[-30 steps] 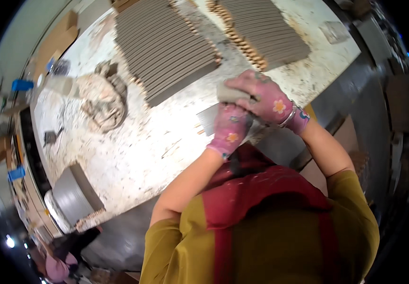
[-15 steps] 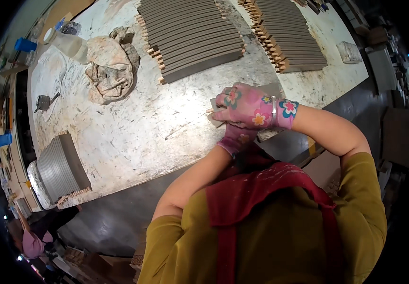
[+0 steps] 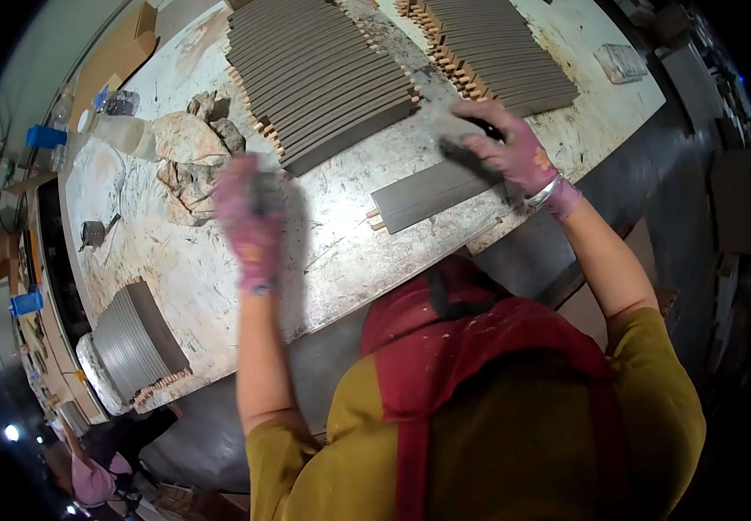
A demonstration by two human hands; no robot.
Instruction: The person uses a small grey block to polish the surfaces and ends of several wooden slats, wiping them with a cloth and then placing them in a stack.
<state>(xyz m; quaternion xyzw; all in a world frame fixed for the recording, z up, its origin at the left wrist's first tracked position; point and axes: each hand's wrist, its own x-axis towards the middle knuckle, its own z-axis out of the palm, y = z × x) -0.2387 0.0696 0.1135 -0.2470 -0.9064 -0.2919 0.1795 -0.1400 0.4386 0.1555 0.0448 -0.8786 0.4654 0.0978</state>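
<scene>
The table [image 3: 193, 286] has bare room between the big stack [image 3: 319, 91], the small stack [image 3: 136, 347] on the left edge and the board [image 3: 427, 200], which lies flat near the front edge, more of its face uncovered than half a second ago. The right hand [image 3: 512, 152], thumb and fingers parted, is over the board's right end, a dark blur hiding whether it holds anything; the left hand [image 3: 249, 213] has swung left near the rag [image 3: 188, 141], too blurred to tell its finger spread or grip.

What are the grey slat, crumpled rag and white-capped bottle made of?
Grey slat: perhaps painted wood, fairly dull; pale wooden-looking tabs jut from one end. Rag: probably fabric, stained, with soft folds. Bottle: likely smooth plastic, its body translucent.
</scene>
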